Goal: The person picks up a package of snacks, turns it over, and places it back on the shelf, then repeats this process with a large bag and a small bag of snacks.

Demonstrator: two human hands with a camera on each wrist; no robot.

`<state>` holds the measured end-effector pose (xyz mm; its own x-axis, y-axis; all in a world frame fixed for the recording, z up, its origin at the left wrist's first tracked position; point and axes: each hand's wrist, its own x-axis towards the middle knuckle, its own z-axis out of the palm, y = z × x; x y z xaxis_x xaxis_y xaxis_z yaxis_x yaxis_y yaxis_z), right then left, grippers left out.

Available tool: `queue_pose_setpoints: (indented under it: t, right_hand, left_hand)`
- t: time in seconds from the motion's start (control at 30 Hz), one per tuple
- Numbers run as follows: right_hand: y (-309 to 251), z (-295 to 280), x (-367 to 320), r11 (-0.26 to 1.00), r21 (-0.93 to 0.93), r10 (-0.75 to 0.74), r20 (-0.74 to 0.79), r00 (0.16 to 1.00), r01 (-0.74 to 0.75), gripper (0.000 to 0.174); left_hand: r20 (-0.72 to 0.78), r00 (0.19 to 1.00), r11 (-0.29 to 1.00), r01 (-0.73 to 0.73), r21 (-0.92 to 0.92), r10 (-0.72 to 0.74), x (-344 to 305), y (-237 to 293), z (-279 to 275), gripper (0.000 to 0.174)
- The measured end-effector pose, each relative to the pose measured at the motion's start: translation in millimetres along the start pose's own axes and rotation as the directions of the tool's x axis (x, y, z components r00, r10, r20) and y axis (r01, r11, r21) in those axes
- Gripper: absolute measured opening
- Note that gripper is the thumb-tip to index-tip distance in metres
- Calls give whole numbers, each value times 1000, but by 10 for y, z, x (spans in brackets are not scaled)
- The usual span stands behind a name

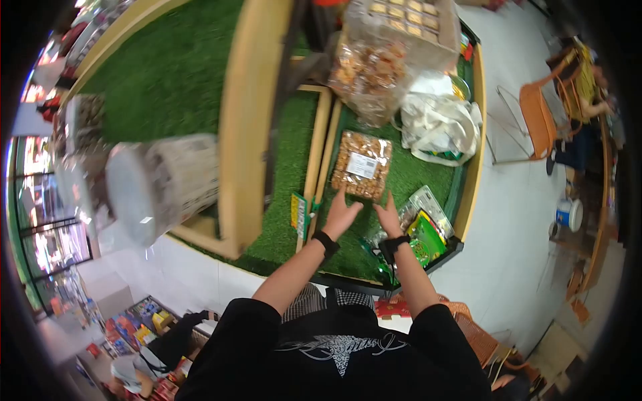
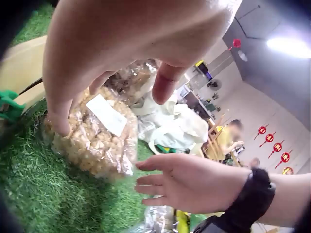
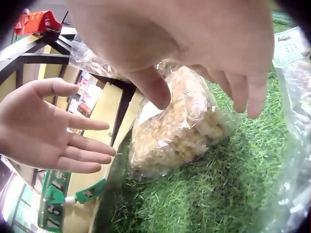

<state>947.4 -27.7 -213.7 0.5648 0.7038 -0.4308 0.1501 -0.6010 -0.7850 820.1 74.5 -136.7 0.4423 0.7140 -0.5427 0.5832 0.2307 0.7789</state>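
Observation:
A clear plastic pack of light-brown, lumpy snack pieces [image 1: 362,182] lies on green artificial turf, its white label facing up. My left hand [image 1: 342,217] is at the pack's near left corner, fingers stretched toward it. My right hand [image 1: 387,218] is at the near right corner, its fingers loosely extended. In the left wrist view, the right hand [image 2: 194,182] shows its palm beside the pack [image 2: 92,141], fingers spread. The right wrist view has the left hand [image 3: 48,126] with straight fingers and nothing in it. Neither hand grips the pack.
Right of the pack sits a white cloth bag [image 1: 438,130]; beyond it are a bag of brown snacks [image 1: 371,70] and a box of small cakes [image 1: 408,20]. A green packet [image 1: 426,240] lies near my right wrist. A wooden divider [image 1: 251,134] stands left, with a green price tag [image 1: 299,212] nearby.

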Motion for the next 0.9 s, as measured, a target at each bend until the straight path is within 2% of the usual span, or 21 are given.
queue_pose_setpoints:
  t: [0.03,0.1,0.17,0.23,0.3,0.33,0.4,0.43,0.5,0.57,0.63,0.7,0.73,0.77,0.83,0.9]
  right_hand:
    - [88,5,-62,999,-37,-26,-20,999,25,71]
    - [147,-33,-230,998,54,40,54,998,-43,60]
    - [-12,-100,-530,998,59,13,88,996,-19,50]
    - [-68,-128,-764,998,52,28,194,981,-38,41]
    - [14,-45,-1005,997,75,5,213,977,-22,36]
    - [-5,17,-1159,993,118,-53,189,981,31,36]
    - [-85,121,-1446,997,72,-29,211,977,14,34]
    - [-161,191,-1594,1000,23,-2,206,979,-3,33]
    - [-295,426,-1843,998,-11,-58,203,978,61,30]
    - [-664,594,-2243,991,-79,-97,176,980,112,29]
    - [-1065,856,-2590,992,-16,-123,172,977,128,27]
    - [-1325,1148,-2798,941,-89,-293,271,917,327,23]
    - [-1554,1296,-2990,945,50,-324,273,906,323,20]
    - [-1804,1563,-3179,954,91,-299,353,886,286,17]
    - [-1967,1814,-3270,893,11,-424,354,834,450,14]
    - [-2149,2025,-3400,852,7,-486,384,785,524,13]
  left_hand:
    - [7,1000,999,28,-16,-28,-141,18,-17,77]
    - [32,999,997,34,-64,-32,-478,85,-99,74]
    - [110,993,989,55,-134,-41,-797,37,-232,71]
    - [144,988,956,96,-276,-57,-1132,-81,-388,66]
    - [152,986,935,119,-333,-71,-1510,-176,-637,61]
    - [120,991,931,97,-351,-58,-1685,-229,-809,61]
    - [156,988,868,90,-488,-15,-2055,-396,-1160,56]
    - [128,992,865,63,-498,2,-2213,-511,-1326,56]
    - [-101,995,863,-59,-502,9,-2586,-803,-1667,52]
    - [-274,962,843,-157,-515,12,-3022,-1057,-2038,48]
    - [-342,940,797,-198,-571,-12,-3527,-1296,-2415,45]
    - [-431,897,813,-178,-554,-97,-4018,-1618,-2734,44]
    - [-483,860,798,-170,-578,-167,-4326,-1794,-2875,43]
    - [-543,803,773,-177,-610,-245,-4761,-2061,-3015,43]
    - [-607,731,736,-220,-640,-310,-5194,-2464,-3080,43]
    - [-654,643,673,-280,-685,-399,-5548,-2767,-3099,44]
